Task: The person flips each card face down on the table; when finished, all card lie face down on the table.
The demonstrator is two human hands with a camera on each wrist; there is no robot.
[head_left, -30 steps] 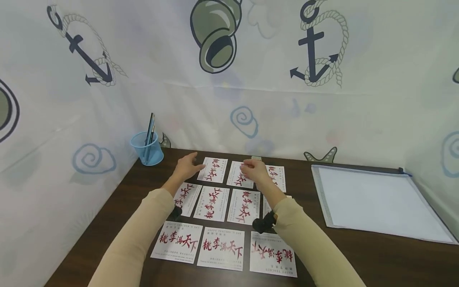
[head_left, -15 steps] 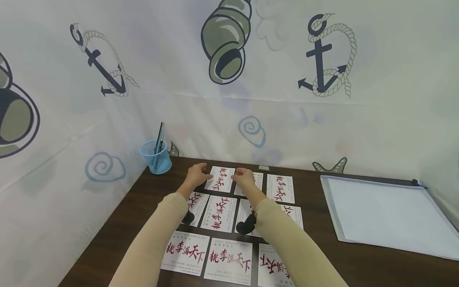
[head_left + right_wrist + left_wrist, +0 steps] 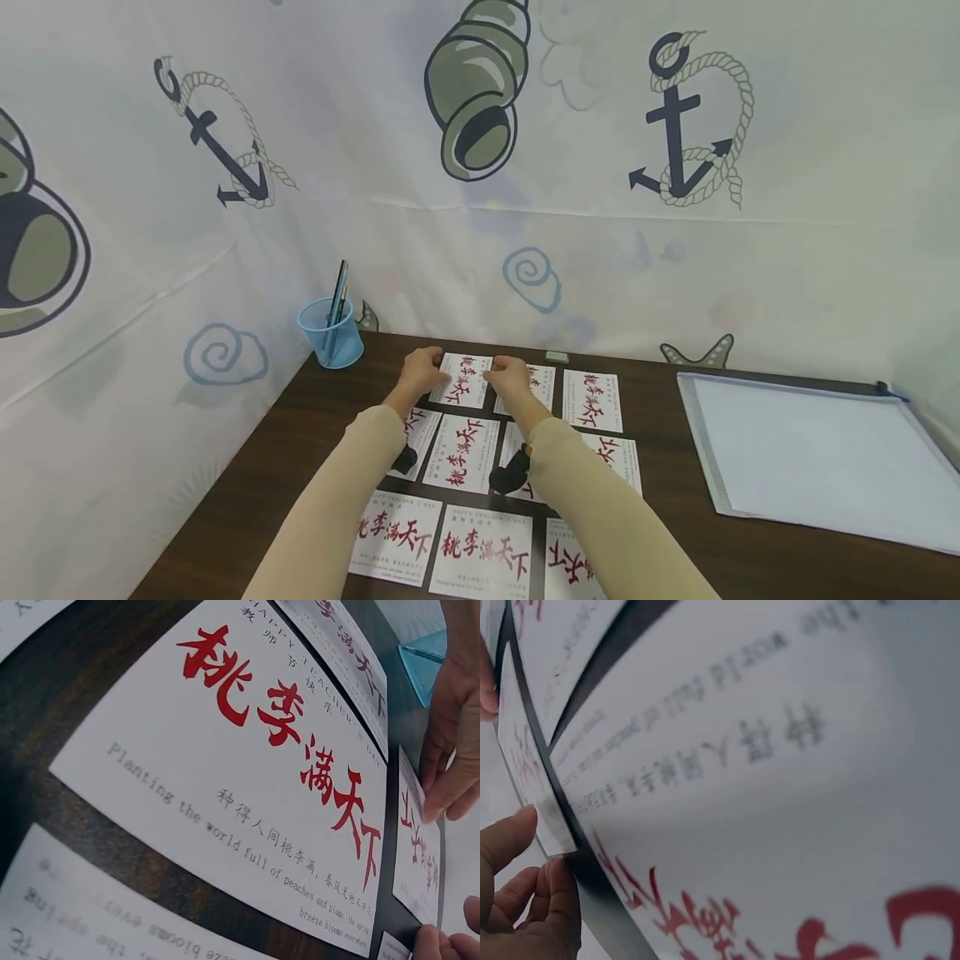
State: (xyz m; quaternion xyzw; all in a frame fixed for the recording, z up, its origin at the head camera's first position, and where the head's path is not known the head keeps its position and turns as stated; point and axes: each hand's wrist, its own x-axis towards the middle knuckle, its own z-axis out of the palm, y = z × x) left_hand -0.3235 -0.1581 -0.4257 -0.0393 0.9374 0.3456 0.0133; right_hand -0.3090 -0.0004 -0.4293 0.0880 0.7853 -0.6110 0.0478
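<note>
Card (image 3: 463, 381) with white ground and bold red characters running down it lies at the left end of the top row, near the middle of the head frame, between our two hands. Our left hand (image 3: 420, 372) is at its left edge, thumb touching that edge and the other fingers bent; our right hand (image 3: 512, 380) touches its right edge. We cannot tell whether either one pinches it. Our pale sleeves (image 3: 318, 517) slant up from the bottom of the frame. Other red-lettered cards (image 3: 483, 554) fill three rows, a blue cup (image 3: 345, 346) stands upper left of them, and a white board (image 3: 817, 454) lies at right.
</note>
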